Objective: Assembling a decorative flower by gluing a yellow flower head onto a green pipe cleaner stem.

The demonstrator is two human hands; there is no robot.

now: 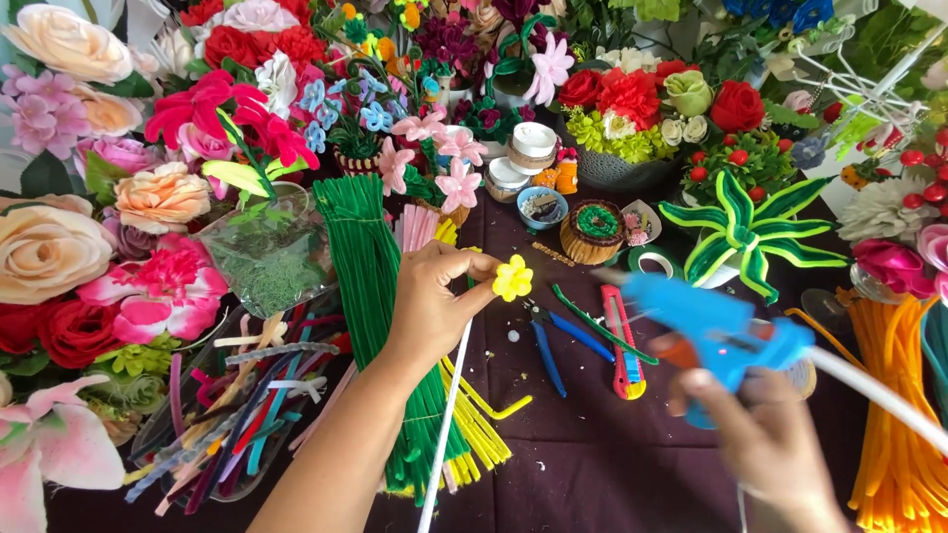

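From my feed: left hand (434, 296) pinches small yellow pipe-cleaner flower (513, 278) above the purple table (592, 464), right hand (765, 444) grips blurred blue plastic glue gun (706, 326); hot nozzle could burn nearby fingertips (481, 265).

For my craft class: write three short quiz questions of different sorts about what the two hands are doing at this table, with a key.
1. True or false: the left hand pinches a yellow flower.
2. Which tool is in the right hand? A. scissors B. blue glue gun C. paintbrush
3. What lies on the table between the green stems and the glue gun?

Key
1. True; thumb and fingers close on it, above a white stem.
2. B; its nozzle points left towards the flower, blurred in the picture.
3. Blue-handled pliers and a red utility knife.
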